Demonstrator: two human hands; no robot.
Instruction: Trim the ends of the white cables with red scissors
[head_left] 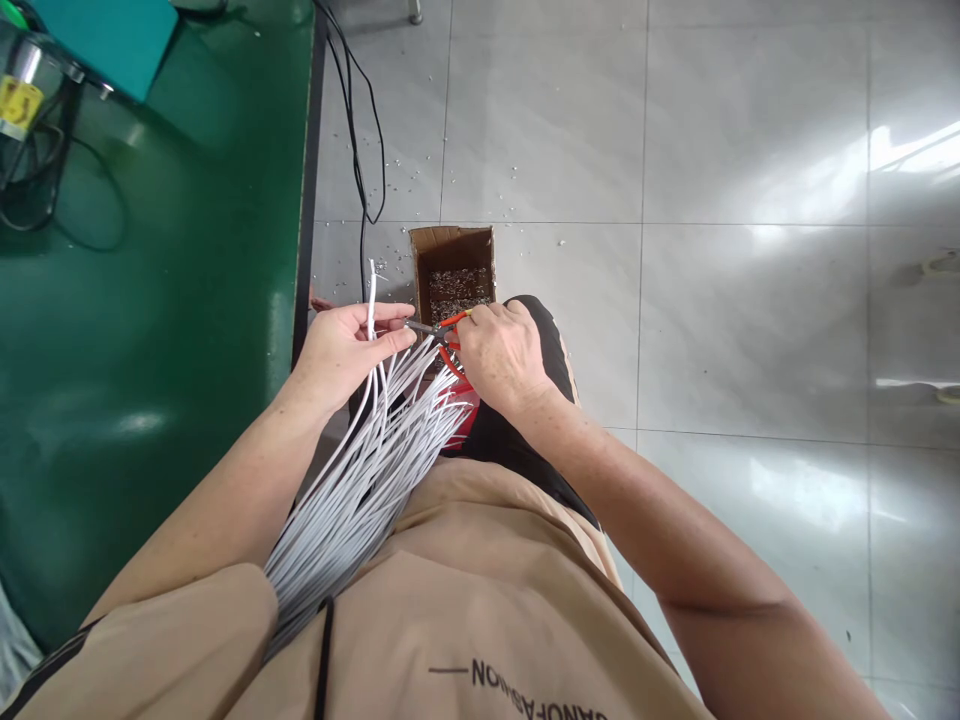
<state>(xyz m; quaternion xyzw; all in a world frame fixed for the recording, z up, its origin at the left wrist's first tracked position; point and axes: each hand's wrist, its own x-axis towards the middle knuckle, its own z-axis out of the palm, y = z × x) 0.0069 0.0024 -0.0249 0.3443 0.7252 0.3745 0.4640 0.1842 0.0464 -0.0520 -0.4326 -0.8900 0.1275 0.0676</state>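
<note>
A thick bundle of white wires (360,490) runs up from my lap, fanning toward twelve o'clock. My left hand (345,350) holds one wire (370,300) out of the bundle, fingers closed around it so its end stands upright. At three o'clock of that hand, my right hand (504,355) is closed on the orange handles of a pair of cutters (442,330), whose metal tip meets the wire at my left fingertips. I judge the step in hand to be trimming or stripping this wire's end. Beyond, at twelve o'clock, an open cardboard box (454,270) of scraps sits on the floor (675,200); the green bench (150,350) lies at nine o'clock.
</note>
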